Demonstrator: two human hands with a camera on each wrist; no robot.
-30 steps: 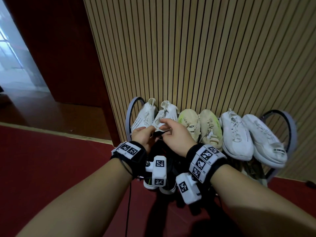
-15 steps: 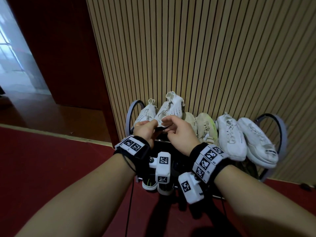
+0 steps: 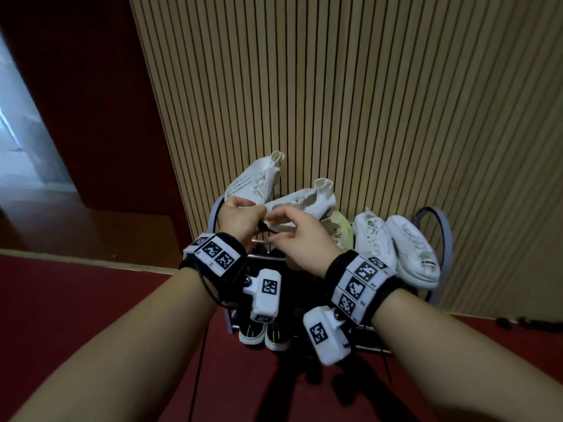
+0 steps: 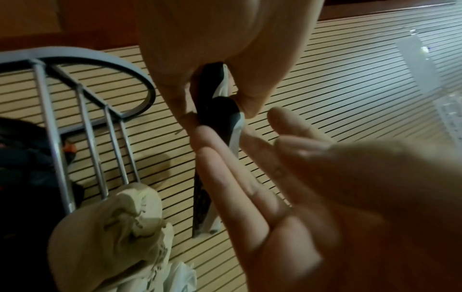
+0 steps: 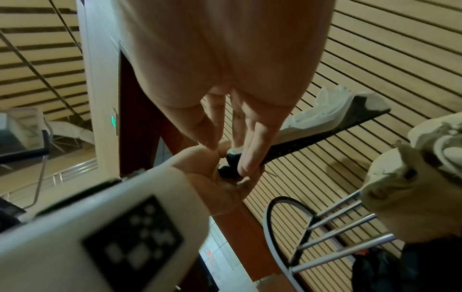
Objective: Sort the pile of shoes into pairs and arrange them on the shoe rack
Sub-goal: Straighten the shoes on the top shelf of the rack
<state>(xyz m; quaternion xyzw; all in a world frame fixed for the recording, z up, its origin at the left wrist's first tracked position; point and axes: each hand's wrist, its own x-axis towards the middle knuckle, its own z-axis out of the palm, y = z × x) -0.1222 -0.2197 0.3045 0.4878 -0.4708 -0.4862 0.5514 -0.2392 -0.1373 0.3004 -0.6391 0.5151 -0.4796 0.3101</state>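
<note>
Behind — slatted wall [image 3: 335, 86], red floor [image 3: 76, 315]

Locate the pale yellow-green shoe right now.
Head view: the yellow-green shoe sits on the rack's top tier, right of the right hand, left of the white sneaker pair.

Both forearms extend forward, converging until the hands nearly meet. The left hand [image 3: 240, 216] is raised with its fingers curled and thumb pressed in, pinching the toe of a white shoe [image 3: 253, 182] it holds up. The right hand [image 3: 300, 239] sits just beside it, thumb and forefinger pinching the toe of a second white shoe [image 3: 304, 201], its other fingers [image 4: 225, 164] straighter. Marker-covered bands wrap both wrists.
</note>
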